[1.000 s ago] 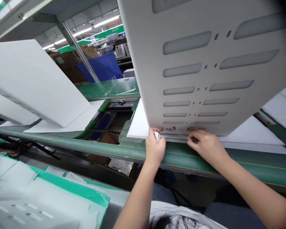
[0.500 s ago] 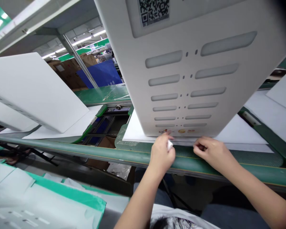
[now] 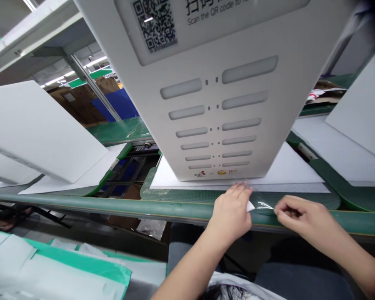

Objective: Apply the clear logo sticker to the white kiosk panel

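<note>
A tall white slotted panel [image 3: 212,96] with a QR code and small coloured logos [image 3: 218,173] stands on a white sheet [image 3: 296,171]. My left hand [image 3: 233,212] is below its bottom edge, fingers bent together, with a small white piece [image 3: 250,206] poking out by the thumb. To the right, my right hand [image 3: 303,216] is closed in a pinch on a shiny strip of clear film [image 3: 265,205]. The strip stretches toward my left hand; whether its far end touches that hand cannot be made out.
A green rail [image 3: 96,207] runs along the front of the conveyor. More white panels stand at left [image 3: 50,133] and right [image 3: 362,104]. A green-edged bin [image 3: 81,260] with white wrapped parts sits at lower left. A metal frame [image 3: 95,83] rises behind.
My left hand has drawn off the logos, down and right. My right hand has also shifted right and lower, and clear film now shows between the hands. The view has turned slightly.
</note>
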A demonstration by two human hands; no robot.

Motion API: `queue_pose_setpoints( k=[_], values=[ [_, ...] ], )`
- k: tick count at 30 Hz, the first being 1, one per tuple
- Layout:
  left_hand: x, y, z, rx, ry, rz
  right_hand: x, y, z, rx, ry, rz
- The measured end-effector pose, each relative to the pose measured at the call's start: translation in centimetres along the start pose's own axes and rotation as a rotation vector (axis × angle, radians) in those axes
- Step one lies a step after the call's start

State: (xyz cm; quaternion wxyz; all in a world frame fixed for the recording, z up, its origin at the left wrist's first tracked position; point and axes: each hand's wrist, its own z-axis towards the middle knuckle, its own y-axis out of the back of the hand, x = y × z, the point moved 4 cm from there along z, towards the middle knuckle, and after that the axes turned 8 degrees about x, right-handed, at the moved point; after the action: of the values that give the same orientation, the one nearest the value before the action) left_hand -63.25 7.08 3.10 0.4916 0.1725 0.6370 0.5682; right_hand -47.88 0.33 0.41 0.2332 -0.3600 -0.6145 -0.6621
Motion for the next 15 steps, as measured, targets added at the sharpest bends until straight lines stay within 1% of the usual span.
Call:
queue_pose_setpoints(
  k=[4, 8, 11, 14, 15],
  values=[
    [-0.8, -0.6, 0.0, 0.040, -0.044, 0.058, -0.6, 0.4, -1.5, 0.018, -0.035, 0.076],
    [-1.7, -1.0, -0.4, 0.078, -0.135, 0.159, -2.0, 0.5, -3.3, 0.054, -0.064, 0.161],
    [-2.3, -1.1, -0.6, 0.094, -0.174, 0.181, -3.3, 0.2, -4.8, 0.038, -0.145, 0.300],
    [-2.8, -1.3, -0.7, 0.059, -0.228, 0.171, -3.8, -0.7, -6.6, 0.037, -0.182, 0.510],
    [-3.0, -1.4, -0.7, 0.041, -0.259, 0.161, -3.8, -0.8, -7.2, 0.017, -0.176, 0.574]
  ],
)
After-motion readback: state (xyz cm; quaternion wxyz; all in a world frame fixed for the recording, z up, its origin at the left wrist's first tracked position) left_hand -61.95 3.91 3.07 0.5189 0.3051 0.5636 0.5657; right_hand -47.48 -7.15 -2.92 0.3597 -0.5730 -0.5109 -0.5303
